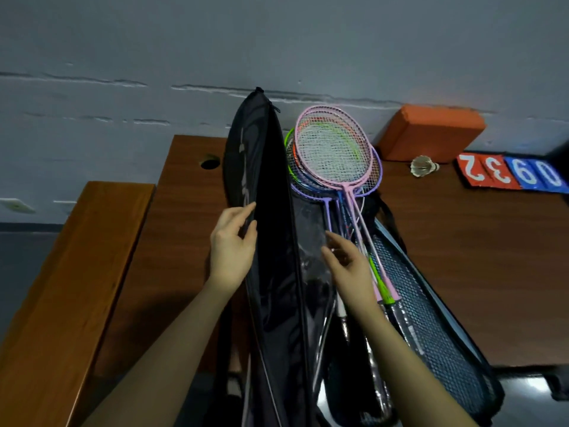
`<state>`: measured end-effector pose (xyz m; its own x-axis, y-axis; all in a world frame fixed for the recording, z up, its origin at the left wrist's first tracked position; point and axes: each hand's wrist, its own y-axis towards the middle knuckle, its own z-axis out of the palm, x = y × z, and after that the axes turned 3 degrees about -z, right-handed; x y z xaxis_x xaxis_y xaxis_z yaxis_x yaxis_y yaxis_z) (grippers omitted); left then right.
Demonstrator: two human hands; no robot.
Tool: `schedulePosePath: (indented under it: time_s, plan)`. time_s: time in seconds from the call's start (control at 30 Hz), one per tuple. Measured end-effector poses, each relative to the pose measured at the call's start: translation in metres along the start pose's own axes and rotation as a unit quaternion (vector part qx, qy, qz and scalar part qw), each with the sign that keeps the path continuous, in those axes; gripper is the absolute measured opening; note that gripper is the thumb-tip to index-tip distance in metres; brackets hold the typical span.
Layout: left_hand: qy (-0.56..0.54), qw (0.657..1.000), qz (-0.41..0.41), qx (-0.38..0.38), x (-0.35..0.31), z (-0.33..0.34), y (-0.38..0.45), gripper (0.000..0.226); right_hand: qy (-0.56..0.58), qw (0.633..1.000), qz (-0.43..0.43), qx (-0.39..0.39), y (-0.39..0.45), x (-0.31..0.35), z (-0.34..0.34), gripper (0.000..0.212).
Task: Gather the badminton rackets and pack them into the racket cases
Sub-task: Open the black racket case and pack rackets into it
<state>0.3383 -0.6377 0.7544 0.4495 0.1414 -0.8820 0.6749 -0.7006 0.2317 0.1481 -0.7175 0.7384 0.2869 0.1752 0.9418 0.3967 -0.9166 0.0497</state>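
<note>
The black racket case [264,186] is pinched at its raised flap by the left hand [232,245]. The right hand [348,266] is held with fingers relaxed, beside the stacked rackets [335,152] lying across the surface [462,257].

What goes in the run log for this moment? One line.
left hand pinches black case edge | right hand open over rackets | rackets lie on open case, not packed

Upside-down scoreboard cards [511,175], red 23, blue 60
</note>
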Motion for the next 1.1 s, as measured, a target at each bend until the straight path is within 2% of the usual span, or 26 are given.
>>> schedulePosePath:
  time_s: [0.13,0.27,0.33,0.47,0.67,0.77,1.0,1.1]
  plan:
    - [0.015,1.0,-0.006,-0.01,-0.006,0.028,-0.006,0.034,-0.073,0.994,0.035,-0.072,0.016,-0.036,-0.044,0.027]
    - [0.038,0.999,-0.017,-0.007,-0.009,0.05,-0.015,0.033,-0.189,0.977,0.089,-0.051,0.028,-0.065,-0.07,0.047]
    - [0.045,0.999,-0.022,-0.012,-0.008,0.058,-0.019,0.032,-0.163,0.978,0.131,-0.024,0.031,-0.066,-0.075,0.054]
    - [0.066,0.997,-0.034,-0.023,-0.009,0.063,-0.022,0.032,-0.076,0.985,0.153,-0.017,0.035,-0.064,-0.087,0.042]
    - [0.079,0.995,-0.048,-0.023,-0.014,0.064,-0.023,0.031,-0.031,0.991,0.128,0.003,0.037,-0.055,-0.102,0.027]
    - [0.081,0.995,-0.048,-0.022,-0.016,0.066,-0.022,0.031,-0.012,0.987,0.151,0.046,0.039,-0.054,-0.104,0.026]
    - [0.067,0.996,-0.06,-0.029,-0.019,0.064,-0.024,0.031,-0.013,0.983,0.178,0.038,0.046,-0.046,-0.091,0.024]
    - [0.062,0.996,-0.062,-0.03,-0.017,0.061,-0.027,0.031,0.033,0.968,0.235,0.076,0.054,-0.043,-0.09,0.024]
